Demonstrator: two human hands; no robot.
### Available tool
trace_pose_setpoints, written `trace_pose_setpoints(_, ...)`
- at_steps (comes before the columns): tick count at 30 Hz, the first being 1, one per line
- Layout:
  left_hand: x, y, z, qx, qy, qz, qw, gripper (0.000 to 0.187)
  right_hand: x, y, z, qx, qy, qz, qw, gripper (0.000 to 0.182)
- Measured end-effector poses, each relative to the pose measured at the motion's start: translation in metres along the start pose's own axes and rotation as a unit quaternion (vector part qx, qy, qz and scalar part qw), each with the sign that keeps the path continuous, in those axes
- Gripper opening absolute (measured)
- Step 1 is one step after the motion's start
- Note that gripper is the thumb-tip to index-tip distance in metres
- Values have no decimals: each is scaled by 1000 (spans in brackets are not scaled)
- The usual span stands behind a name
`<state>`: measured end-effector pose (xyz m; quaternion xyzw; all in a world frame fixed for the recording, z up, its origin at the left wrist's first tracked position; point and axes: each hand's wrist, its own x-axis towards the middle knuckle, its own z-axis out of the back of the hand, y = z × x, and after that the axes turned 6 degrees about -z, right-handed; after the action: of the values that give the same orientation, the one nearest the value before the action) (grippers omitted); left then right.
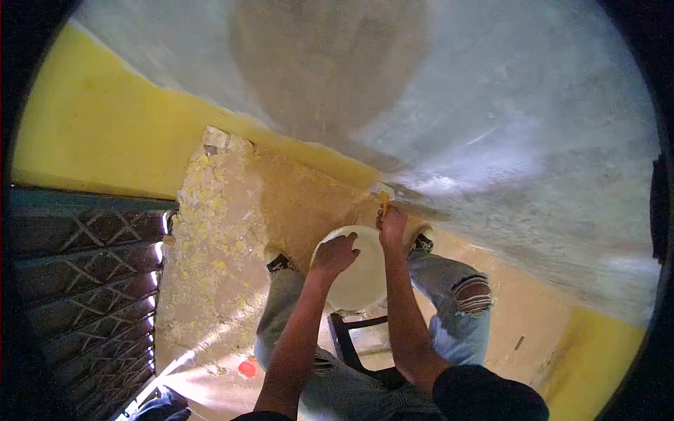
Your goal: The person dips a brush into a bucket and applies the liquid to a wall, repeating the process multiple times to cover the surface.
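My right hand (393, 223) is closed around the yellow handle of a scraper (384, 201), whose pale blade is close to the foot of the wall. Below and left of it, my left hand (337, 254) rests at the upper left part of a round, whitish bucket or lid (359, 281) between my knees. The left fingers are partly bent, and whether they grip its rim is too small to tell. Grey plaster covers most of the wall (491, 140), with a yellow painted strip (281, 142) along its lower left edge.
A dark stool or chair frame (342, 344) stands between my legs. Yellow paint flakes (217, 238) litter the floor at left, beside a dark metal shutter (91, 274). A red object (246, 369) and dark cloth (163, 407) lie at the lower left.
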<state>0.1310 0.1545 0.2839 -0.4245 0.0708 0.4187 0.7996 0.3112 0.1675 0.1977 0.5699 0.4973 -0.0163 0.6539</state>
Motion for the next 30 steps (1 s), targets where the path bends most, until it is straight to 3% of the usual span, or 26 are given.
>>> trace_pose_setpoints(2, 1, 3, -8, 10, -46, -22, 999, 43, -53, 37, -2, 53, 1, 15, 998, 21)
trace_pose_setpoints(4, 5, 1, -8, 5, -28, -30, 999, 45, -92, 69, 3, 106, 2, 32, 994, 21)
trace_pose_setpoints(7, 8, 1, -14, 1, -17, -44, 999, 47, -140, 100, 12, 120, 77, 29, 989, 19)
trace_pose_setpoints(9, 9, -2, -14, 2, -26, -56, 998, 47, -170, 106, 17, 0, -4, 130, 991, 19)
trace_pose_setpoints(11, 8, -8, -15, 0, -23, -45, 999, 43, -181, 96, 36, -3, 21, 161, 987, 19)
trace_pose_setpoints(15, 12, -18, -6, 0, 2, -38, 999, 42, -125, 72, 58, -8, 80, 233, 969, 18)
trace_pose_setpoints(18, 16, -19, -10, 2, -6, -32, 999, 42, -8, -2, 87, -78, 14, 306, 949, 20)
trace_pose_setpoints(22, 22, -24, -5, -6, 10, -38, 999, 43, 15, -37, 89, -73, 12, 206, 976, 21)
trace_pose_setpoints(24, 26, -29, -1, -1, 7, -38, 999, 44, 11, -45, 84, -18, -18, 59, 998, 21)
trace_pose_setpoints(28, 32, -35, -4, -20, 2, -42, 999, 44, 19, -59, 68, -80, -47, 36, 995, 19)
trace_pose_setpoints(30, 33, -36, -4, -19, 0, -47, 999, 44, 25, -61, 65, -66, -53, -70, 994, 21)
